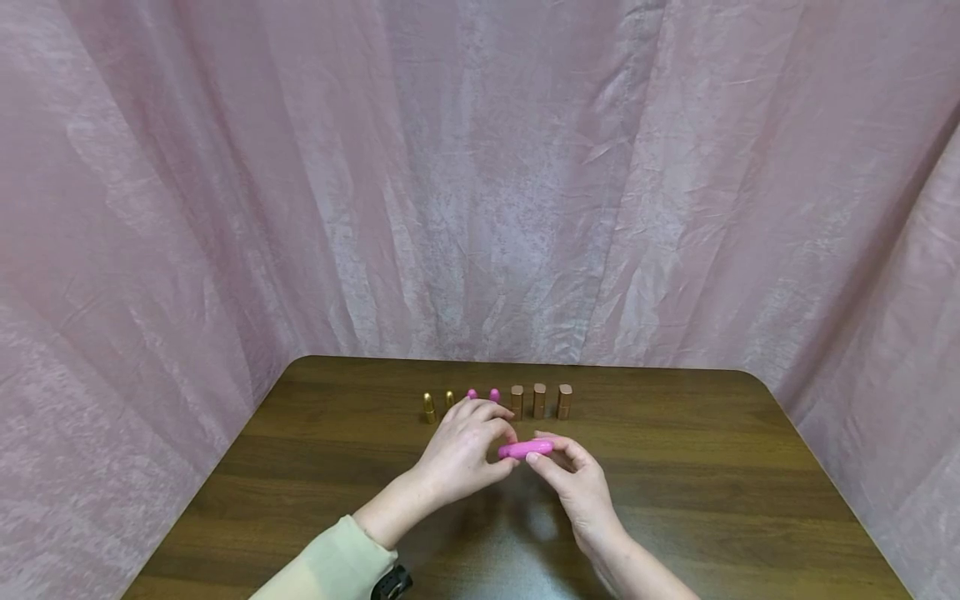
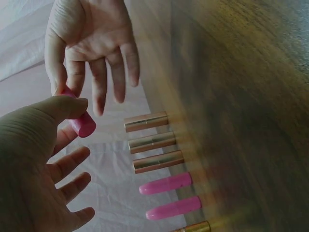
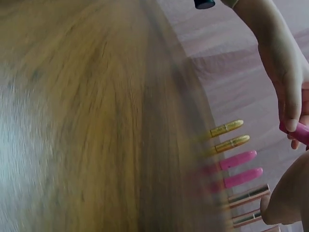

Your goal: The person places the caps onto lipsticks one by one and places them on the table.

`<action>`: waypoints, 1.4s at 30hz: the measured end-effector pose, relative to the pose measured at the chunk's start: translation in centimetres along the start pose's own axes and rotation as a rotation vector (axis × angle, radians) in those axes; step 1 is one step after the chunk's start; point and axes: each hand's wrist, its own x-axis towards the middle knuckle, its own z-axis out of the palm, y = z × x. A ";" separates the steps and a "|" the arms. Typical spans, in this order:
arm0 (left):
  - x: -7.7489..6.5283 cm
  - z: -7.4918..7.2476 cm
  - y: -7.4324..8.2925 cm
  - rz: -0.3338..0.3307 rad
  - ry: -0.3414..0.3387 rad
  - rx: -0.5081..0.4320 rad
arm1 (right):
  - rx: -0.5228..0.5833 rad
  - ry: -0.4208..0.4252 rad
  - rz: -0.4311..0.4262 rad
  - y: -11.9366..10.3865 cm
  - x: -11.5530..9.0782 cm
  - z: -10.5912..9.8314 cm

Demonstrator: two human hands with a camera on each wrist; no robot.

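A pink lipstick tube (image 1: 525, 449) is held roughly level above the table, between both hands. My left hand (image 1: 465, 450) pinches its left end with thumb and index finger, the other fingers spread loosely. With thumb and fingertips, my right hand (image 1: 581, 483) grips the right end. In the left wrist view the rounded end of the held tube (image 2: 86, 124) shows beside the left thumb. Behind the hands stands a row of upright tubes: two gold ones (image 1: 428, 408), two pink ones (image 1: 494, 395) partly hidden by the left hand, and three rose-gold ones (image 1: 539, 400).
The brown wooden table (image 1: 712, 483) has rounded far corners. Pink curtains (image 1: 510, 183) hang behind it and along both sides. A black band (image 1: 392, 581) is at the left wrist, by a pale sleeve (image 1: 330, 562).
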 end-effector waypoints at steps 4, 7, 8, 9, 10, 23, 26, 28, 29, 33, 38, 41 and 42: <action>-0.5 0.0 -0.5 -0.019 0.001 -0.019 | -0.117 -0.061 -0.066 -0.3 0.1 -0.6; -1.0 -0.1 -1.2 -0.057 0.009 -0.046 | -0.237 -0.111 -0.139 -0.6 0.2 -1.5; -1.2 -0.2 -1.5 -0.070 0.014 -0.054 | -0.287 -0.122 -0.167 -0.7 0.3 -1.9; -1.5 -0.3 -1.8 -0.085 0.019 -0.064 | -0.337 -0.128 -0.192 -0.8 0.4 -2.3; -1.7 -0.4 -2.1 -0.094 0.029 -0.074 | -0.390 -0.132 -0.210 -0.9 0.4 -2.8; -6.6 -2.0 -8.3 -0.324 0.080 -0.149 | -0.976 -0.076 -0.356 -2.4 1.4 -11.6; -7.4 -2.0 -9.8 -0.387 0.073 -0.146 | -1.069 -0.057 -0.392 -2.4 1.4 -13.3; -7.7 -1.9 -10.7 -0.413 0.077 -0.151 | -1.139 -0.048 -0.419 -2.3 1.6 -14.3; -7.8 -1.8 -11.1 -0.422 0.077 -0.152 | -1.170 -0.045 -0.433 -2.2 1.6 -14.7; -7.9 -1.3 -12.6 -0.472 0.068 -0.176 | -1.277 -0.044 -0.467 -1.7 2.1 -16.2; -7.5 -0.3 -14.1 -0.558 0.023 -0.220 | -1.334 -0.060 -0.435 -1.2 2.6 -17.4; -7.0 0.2 -14.9 -0.589 0.003 -0.220 | -1.359 -0.061 -0.403 -1.0 2.9 -17.9; -6.8 0.3 -15.2 -0.597 -0.002 -0.218 | -1.366 -0.061 -0.396 -1.0 2.9 -18.0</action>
